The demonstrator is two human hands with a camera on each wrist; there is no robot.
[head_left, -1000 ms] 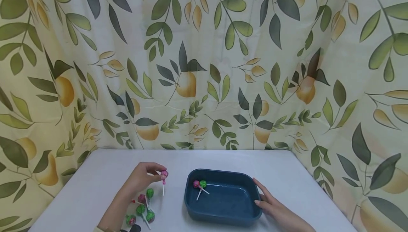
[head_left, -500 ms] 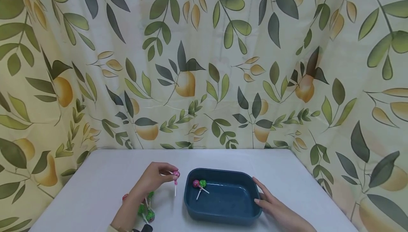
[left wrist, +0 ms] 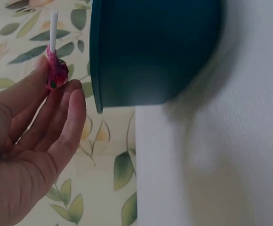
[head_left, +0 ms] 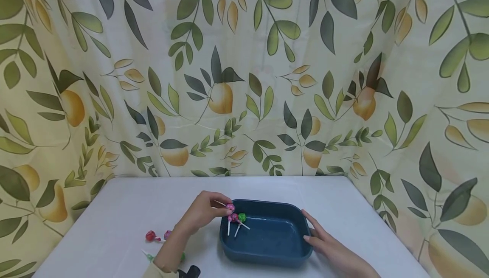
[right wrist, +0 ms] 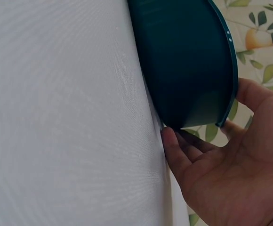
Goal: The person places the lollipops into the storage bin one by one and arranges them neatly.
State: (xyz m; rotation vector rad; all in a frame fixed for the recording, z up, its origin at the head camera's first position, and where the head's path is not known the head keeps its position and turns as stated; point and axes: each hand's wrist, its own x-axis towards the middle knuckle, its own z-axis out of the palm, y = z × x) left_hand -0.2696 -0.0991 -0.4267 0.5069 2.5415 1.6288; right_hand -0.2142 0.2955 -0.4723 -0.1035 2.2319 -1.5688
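Note:
My left hand (head_left: 206, 211) pinches a pink-wrapped lollipop (head_left: 230, 207) by its head, its white stick pointing down in the head view, at the left rim of a dark blue plastic container (head_left: 267, 244). In the left wrist view the lollipop (left wrist: 58, 74) sits between thumb and fingertips beside the container's wall (left wrist: 127, 56). Inside the container, at its left end, lie a pink lollipop (head_left: 234, 217) and a green lollipop (head_left: 242, 217). My right hand (head_left: 324, 244) holds the container's right end, thumb at the rim, fingers against the outside (right wrist: 188, 70).
Several more lollipops, one of them red (head_left: 150, 236), lie on the white table (head_left: 126, 210) at the left, partly hidden by my left forearm. A leaf-and-fruit patterned curtain (head_left: 244, 150) hangs behind the table.
My left hand has carried the pink lollipop rightward from above the table to the container's left rim. My right hand and the container have stayed in place.

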